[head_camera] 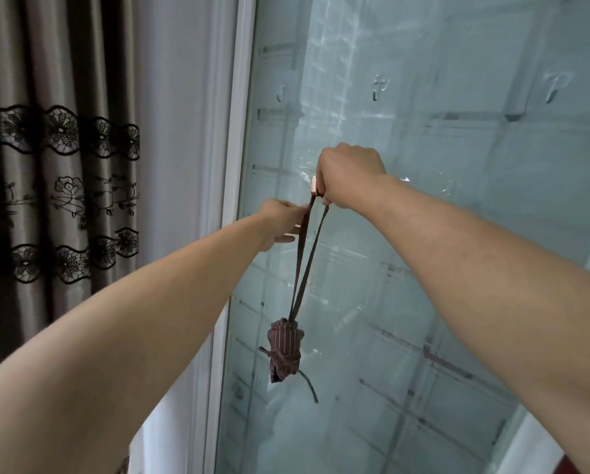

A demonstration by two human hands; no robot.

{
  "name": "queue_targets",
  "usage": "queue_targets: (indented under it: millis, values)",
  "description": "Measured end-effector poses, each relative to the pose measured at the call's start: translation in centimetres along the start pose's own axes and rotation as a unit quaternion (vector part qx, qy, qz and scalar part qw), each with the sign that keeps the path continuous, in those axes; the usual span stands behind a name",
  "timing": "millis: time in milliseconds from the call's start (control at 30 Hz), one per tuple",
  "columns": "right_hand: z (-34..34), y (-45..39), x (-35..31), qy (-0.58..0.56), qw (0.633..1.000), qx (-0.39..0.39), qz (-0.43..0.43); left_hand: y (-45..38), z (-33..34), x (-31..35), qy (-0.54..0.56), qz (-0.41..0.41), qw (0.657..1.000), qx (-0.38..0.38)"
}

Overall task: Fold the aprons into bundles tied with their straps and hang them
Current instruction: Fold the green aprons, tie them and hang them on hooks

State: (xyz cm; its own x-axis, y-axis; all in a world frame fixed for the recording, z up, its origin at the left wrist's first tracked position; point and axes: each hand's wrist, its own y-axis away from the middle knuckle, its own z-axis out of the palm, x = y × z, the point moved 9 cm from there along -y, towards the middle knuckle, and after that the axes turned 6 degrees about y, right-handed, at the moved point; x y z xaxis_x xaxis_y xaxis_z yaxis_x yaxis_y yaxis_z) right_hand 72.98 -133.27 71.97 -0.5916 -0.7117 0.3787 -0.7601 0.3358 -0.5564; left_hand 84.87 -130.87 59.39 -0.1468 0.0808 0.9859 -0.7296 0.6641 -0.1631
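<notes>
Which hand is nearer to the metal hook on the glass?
Right. The right hand is at the hook, touching it. The left hand is lower and to the left, pinching the strap.

Maroon apron bundle (284, 350) with pale pinstripes; grey curtain (61, 186) bearing black floral lace bands.

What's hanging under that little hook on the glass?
From the hook a dark strap loop runs down to a striped apron bundle tied with its straps. The right hand covers part of the hook, so its mount cannot be seen; the left hand pinches the strap.
</notes>
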Motion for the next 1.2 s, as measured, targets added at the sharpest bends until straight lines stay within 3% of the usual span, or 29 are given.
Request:
queue_targets:
  millis: [167, 333, 533, 633, 800, 967, 1200]
  values:
    - [-0.5, 0.7, 0.1, -0.026, 0.999, 0.018, -0.003, 1.7, -1.2, -1.5, -0.035, -0.027, 0.999, -0.008]
    - [-1.2, 2.5, -1.7, -0.105, 0.993, 0.056, -0.026, 5.0, -4.2, -3.7, -0.050, -0.056, 0.996, 0.040]
    - [0.6, 5.4, -11.3, -0.248, 0.963, -0.018, -0.103, 12.1, -11.8, -9.1, -0.033, -0.109, 0.985, 0.133]
    - [0.9, 8.4, -20.1, -0.337, 0.923, -0.087, -0.168, 18.9, -18.0, -12.7, -0.037, -0.152, 0.967, 0.199]
    - [-2.2, 16.8, -36.9, -0.392, 0.851, -0.166, -0.309, 35.2, -29.1, -17.4, -0.030, -0.228, 0.914, 0.333]
    - [-10.3, 29.5, -52.2, -0.437, 0.749, -0.215, -0.449, 54.6, -38.6, -19.7, 0.006, -0.261, 0.858, 0.442]
    - [-26.4, 53.8, -69.3, -0.451, 0.605, -0.249, -0.607, 85.8, -47.3, -20.0, 0.055, -0.274, 0.739, 0.614]
